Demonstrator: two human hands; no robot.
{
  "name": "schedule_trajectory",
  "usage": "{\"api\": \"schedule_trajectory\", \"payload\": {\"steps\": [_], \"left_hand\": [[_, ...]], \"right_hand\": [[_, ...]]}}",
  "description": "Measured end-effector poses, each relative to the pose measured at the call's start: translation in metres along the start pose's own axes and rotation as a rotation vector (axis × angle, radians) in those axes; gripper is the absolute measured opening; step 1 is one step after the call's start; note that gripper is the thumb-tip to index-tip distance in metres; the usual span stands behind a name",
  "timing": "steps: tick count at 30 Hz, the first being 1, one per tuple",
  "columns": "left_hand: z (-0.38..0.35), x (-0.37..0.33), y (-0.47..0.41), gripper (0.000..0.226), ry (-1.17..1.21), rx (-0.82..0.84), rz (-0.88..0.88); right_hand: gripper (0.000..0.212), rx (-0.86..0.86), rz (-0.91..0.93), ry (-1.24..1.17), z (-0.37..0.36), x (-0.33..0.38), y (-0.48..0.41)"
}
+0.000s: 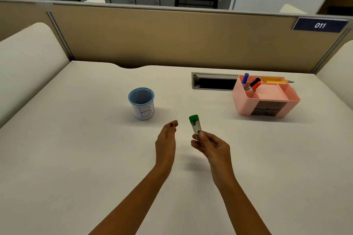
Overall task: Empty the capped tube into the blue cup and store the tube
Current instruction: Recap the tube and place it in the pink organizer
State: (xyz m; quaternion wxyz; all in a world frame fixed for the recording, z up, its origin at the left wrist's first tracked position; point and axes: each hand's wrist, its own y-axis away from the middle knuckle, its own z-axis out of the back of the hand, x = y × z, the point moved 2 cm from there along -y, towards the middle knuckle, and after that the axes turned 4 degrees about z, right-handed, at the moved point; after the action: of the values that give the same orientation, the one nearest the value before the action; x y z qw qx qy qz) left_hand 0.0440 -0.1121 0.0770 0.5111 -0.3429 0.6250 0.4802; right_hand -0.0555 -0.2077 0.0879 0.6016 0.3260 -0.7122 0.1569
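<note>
A clear tube with a green cap [195, 124] stands almost upright above the desk, cap on top, a small dark item visible inside it. My right hand [211, 145] grips the tube's lower end. My left hand [167, 136] hovers a short way left of the tube, fingers loosely curled, holding nothing that I can see. The blue-rimmed cup [141, 103], white-sided with a "B" written on it, stands on the desk to the upper left of both hands, with some dark bits inside.
A pink desk organiser [265, 99] with markers in its back-left slot sits at the right. Behind it a cable slot [214, 82] is cut into the white desk [76, 158]. A beige partition runs along the back edge.
</note>
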Motion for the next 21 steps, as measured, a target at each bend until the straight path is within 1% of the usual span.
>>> {"api": "schedule_trajectory", "payload": {"steps": [2, 3, 8, 11, 13, 16, 21], "left_hand": [[-0.010, 0.008, -0.003, 0.033, -0.233, -0.030, -0.098], [-0.017, 0.013, -0.005, 0.037, -0.319, -0.017, -0.134], [-0.042, 0.046, -0.013, 0.053, -0.722, 0.139, -0.273], [-0.049, 0.060, -0.013, 0.058, -0.966, 0.140, -0.405], [-0.049, 0.066, -0.011, 0.061, -1.095, 0.104, -0.473], [-0.052, 0.070, -0.010, 0.063, -1.208, 0.066, -0.517], [-0.052, 0.074, -0.010, 0.065, -1.246, 0.053, -0.524]], "right_hand": [[0.018, -0.059, 0.018, -0.021, 0.012, 0.005, -0.005], [0.019, -0.091, 0.028, -0.021, 0.018, 0.007, -0.008], [0.023, -0.226, 0.084, -0.012, 0.047, 0.013, -0.022], [0.022, -0.300, 0.115, 0.027, 0.064, 0.014, -0.029], [0.020, -0.349, 0.147, 0.088, 0.072, 0.014, -0.034], [0.021, -0.424, 0.200, 0.196, 0.083, 0.017, -0.044], [0.026, -0.522, 0.315, 0.305, 0.097, 0.033, -0.065]]}}
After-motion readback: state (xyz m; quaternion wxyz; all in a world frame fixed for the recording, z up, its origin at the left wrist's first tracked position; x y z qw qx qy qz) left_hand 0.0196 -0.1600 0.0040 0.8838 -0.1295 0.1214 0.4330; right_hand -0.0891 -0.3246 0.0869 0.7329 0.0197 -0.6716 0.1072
